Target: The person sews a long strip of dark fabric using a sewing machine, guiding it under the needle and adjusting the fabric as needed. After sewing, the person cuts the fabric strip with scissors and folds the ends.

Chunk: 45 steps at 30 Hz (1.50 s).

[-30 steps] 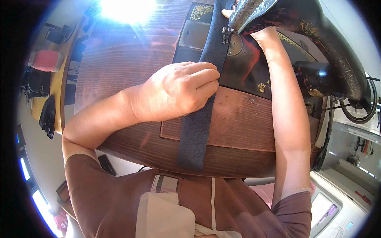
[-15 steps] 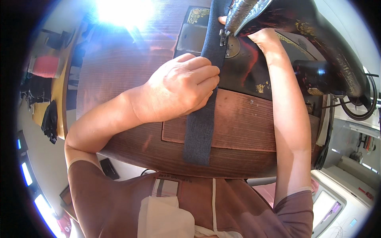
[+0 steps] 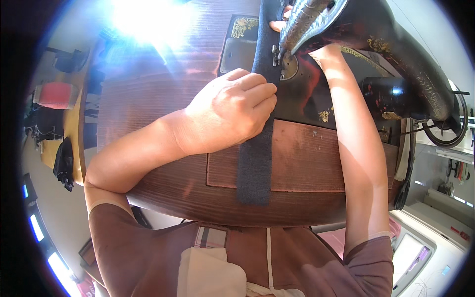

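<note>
A long dark grey-blue fabric strip (image 3: 255, 173) runs away from me over the table and beneath the presser foot (image 3: 275, 55) of a black sewing machine (image 3: 405, 44) with gold decoration. My left hand (image 3: 231, 110) is closed around the strip just in front of the presser foot, knuckles up; its fingertips are hidden underneath. Behind the machine's head reaches my right hand (image 3: 325, 55), mostly covered by the metal faceplate (image 3: 308, 20). A couple of its fingertips show beyond the foot, pinched at the strip's right edge. The strip's near end lies flat by the table's front edge.
The wooden table (image 3: 148, 99) spreads to the left under strong glare. A handwheel (image 3: 452, 133) stands at the machine's right. On a side shelf at left sit a pink-red thread spool (image 3: 55, 95) and a black cloth or bag (image 3: 63, 163).
The strip's near part has shifted slightly to the right and straightened, with my left hand moving a little right along with it. More of my right fingertips shows; the camera view has shifted slightly.
</note>
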### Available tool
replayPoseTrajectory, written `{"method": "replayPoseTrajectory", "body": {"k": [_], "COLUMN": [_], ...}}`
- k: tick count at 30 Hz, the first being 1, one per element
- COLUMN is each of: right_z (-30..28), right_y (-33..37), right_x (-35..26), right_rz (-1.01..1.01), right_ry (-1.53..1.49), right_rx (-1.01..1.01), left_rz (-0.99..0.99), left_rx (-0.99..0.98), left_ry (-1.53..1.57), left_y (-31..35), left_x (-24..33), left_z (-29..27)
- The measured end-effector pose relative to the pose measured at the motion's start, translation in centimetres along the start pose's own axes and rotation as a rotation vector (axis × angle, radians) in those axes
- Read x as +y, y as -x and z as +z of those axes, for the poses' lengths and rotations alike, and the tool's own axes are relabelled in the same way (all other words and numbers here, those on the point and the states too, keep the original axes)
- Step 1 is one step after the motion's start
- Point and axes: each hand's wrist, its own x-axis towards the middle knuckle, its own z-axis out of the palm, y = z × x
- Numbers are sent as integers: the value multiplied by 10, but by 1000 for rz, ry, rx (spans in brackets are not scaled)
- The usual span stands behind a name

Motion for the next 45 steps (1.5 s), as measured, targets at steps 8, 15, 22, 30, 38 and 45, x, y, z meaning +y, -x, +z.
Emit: {"method": "replayPoseTrajectory", "body": {"k": [8,15,22,30,38,45], "right_z": [15,-28,-33,-23,-64,-49], "right_y": [19,5,-3,-7,-20,-19], "right_x": [-8,-9,9,-1,-5,1], "right_rz": [51,-17,-368,-616,-887,-354], "right_ry": [-125,350,1194,1856,2698,2272], "right_rx": [-35,-148,34,-58,-278,9], "left_rz": [0,0,-7,-17,-29,-42], "left_rx": [39,30,23,67,76,100], "left_ry": [-12,-6,-22,-5,31,31], "left_y": [-3,-5,-5,-6,-9,-10], "left_x": [-4,-8,-10,-15,-20,-24], "left_z": [1,3,3,8,7,11]}}
